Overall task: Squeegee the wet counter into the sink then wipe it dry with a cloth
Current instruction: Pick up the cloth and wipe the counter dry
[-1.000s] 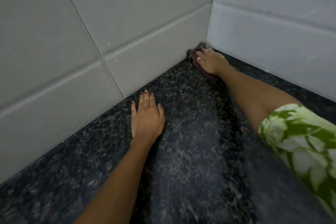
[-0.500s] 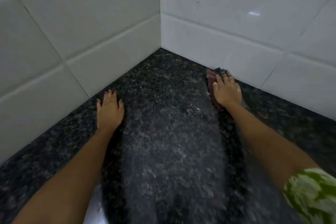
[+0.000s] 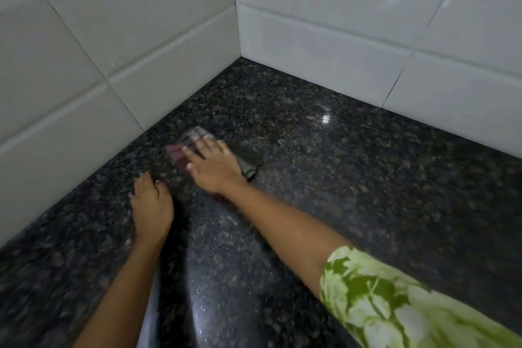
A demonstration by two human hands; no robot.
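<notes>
While the right hand [image 3: 210, 168] presses flat, fingers spread, on the cloth [image 3: 180, 157] to drag it across the counter [image 3: 353, 178], the left hand [image 3: 151, 205] rests open just beside it, prob for balance. Looks like the drying step, w/ the cloth near the left wall [image 3: 84, 65]. Cloth's blurred and mostly under the palm. Sink's not visible, and idk how wet the stone is.

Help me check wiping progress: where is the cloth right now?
In the head view the cloth lies flat on the dark counter under the right hand, just beyond the left hand and near the left tiled wall.
</notes>
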